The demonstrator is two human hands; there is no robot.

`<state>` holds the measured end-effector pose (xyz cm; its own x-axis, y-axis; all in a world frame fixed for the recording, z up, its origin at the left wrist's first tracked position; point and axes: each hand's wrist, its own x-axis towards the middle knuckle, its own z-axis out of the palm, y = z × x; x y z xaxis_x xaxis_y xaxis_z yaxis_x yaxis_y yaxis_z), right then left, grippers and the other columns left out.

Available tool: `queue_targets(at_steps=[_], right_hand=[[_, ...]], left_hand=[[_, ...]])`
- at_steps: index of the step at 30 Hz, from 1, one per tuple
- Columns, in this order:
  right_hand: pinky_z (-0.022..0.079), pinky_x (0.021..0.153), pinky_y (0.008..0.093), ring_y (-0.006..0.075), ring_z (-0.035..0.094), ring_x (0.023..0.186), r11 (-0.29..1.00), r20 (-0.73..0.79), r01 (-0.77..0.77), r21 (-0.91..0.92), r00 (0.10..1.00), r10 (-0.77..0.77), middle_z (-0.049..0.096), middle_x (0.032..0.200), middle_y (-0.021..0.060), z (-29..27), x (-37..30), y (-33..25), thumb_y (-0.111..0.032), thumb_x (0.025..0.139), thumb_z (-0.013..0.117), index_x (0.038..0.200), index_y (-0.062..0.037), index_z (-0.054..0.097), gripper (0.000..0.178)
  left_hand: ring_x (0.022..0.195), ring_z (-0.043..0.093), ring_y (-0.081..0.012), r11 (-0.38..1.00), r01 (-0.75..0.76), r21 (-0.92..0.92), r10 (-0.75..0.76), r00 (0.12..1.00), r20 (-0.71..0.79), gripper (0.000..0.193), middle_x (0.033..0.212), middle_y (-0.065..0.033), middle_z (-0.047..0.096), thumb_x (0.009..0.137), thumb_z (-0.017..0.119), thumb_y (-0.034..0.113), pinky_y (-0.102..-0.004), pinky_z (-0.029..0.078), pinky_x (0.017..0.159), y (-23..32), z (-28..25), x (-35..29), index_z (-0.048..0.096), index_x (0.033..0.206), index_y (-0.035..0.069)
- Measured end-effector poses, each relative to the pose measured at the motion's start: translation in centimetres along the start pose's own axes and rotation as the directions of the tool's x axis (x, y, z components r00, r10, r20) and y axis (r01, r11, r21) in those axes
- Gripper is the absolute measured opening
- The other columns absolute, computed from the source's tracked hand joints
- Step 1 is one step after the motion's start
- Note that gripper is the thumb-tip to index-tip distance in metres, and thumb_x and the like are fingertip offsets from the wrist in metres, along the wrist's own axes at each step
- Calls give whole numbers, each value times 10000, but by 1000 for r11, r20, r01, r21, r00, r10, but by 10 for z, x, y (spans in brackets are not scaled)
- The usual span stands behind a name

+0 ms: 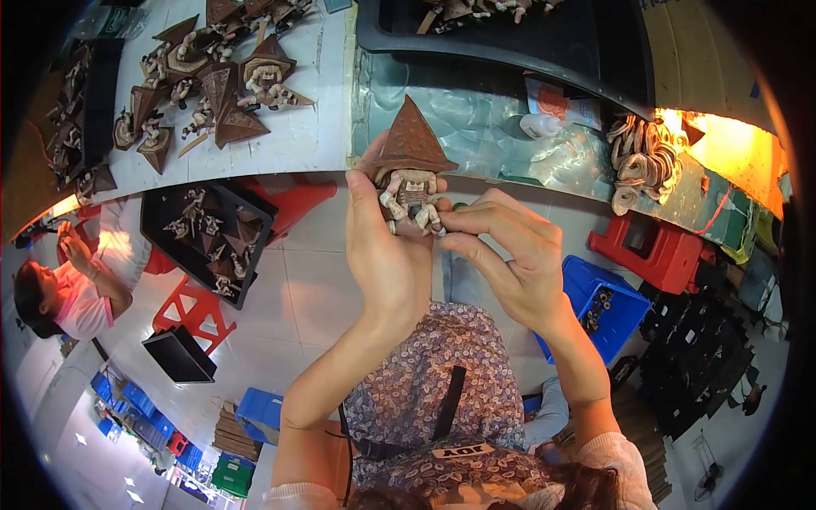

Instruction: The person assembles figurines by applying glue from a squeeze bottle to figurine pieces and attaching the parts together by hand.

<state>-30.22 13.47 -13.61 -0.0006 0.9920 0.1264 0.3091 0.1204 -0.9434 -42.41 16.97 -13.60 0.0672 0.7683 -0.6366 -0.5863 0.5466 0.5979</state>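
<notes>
1 brown-and-cream, pointed-hat figurine [414,157] is cradled in 1 L hand [387,259], fingers half-curled; its lower R edge is pinched by 1 R hand [517,246], thumb & fingertips nearly together.

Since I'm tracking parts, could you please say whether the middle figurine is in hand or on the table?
In hand: the left hand cradles the figurine; the right hand touches its base.

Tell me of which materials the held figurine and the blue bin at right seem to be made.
The figurine looks like painted plastic or resin: mottled, satin brown hood, cream body with sculpted relief. The blue bin is probably smooth hard plastic, judging by its evenly coloured walls.
</notes>
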Motion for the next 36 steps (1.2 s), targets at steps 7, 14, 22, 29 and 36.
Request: queue_targets(at_steps=[7,14,22,29,36], right_hand=[[457,543,337,268,578,634,1000,36,-17,-10,999,18,602,715,145,9,-7,7,31,740,665,880,67,580,168],[448,504,334,240,565,612,979,88,114,-166,991,-100,560,685,113,13,-8,16,30,734,653,915,49,555,207],[434,489,300,179,527,652,818,291,426,-386,898,-330,500,673,45,10,-5,22,-69,633,602,908,22,559,293],[445,489,298,192,544,622,842,280,409,-352,904,-323,526,684,54,15,-11,27,-62,662,622,969,9,592,316],[461,538,243,128,581,634,932,-90,-334,142,933,348,632,812,76,15,-35,19,15,821,611,1051,-1,614,231]], left_hand=[[834,565,-159,999,3,39,-2,1000,-22,506,978,-84,553,1001,238,404,-296,492,685,-4,-9,4,376,1299,19],[794,570,-149,996,33,80,-32,999,-9,476,952,-92,560,1011,231,357,-283,495,672,-3,-16,9,402,1264,-8],[817,601,-180,989,143,45,-144,989,24,406,882,-98,621,1003,289,359,-348,478,740,4,-29,10,519,1050,28],[824,600,-194,957,289,-15,-290,956,-46,409,885,-110,612,1001,295,359,-358,493,725,9,-31,13,517,1069,22],[870,583,-187,988,150,26,-151,988,37,462,1017,-97,571,1010,212,357,-352,509,715,6,-35,15,420,1277,44]])
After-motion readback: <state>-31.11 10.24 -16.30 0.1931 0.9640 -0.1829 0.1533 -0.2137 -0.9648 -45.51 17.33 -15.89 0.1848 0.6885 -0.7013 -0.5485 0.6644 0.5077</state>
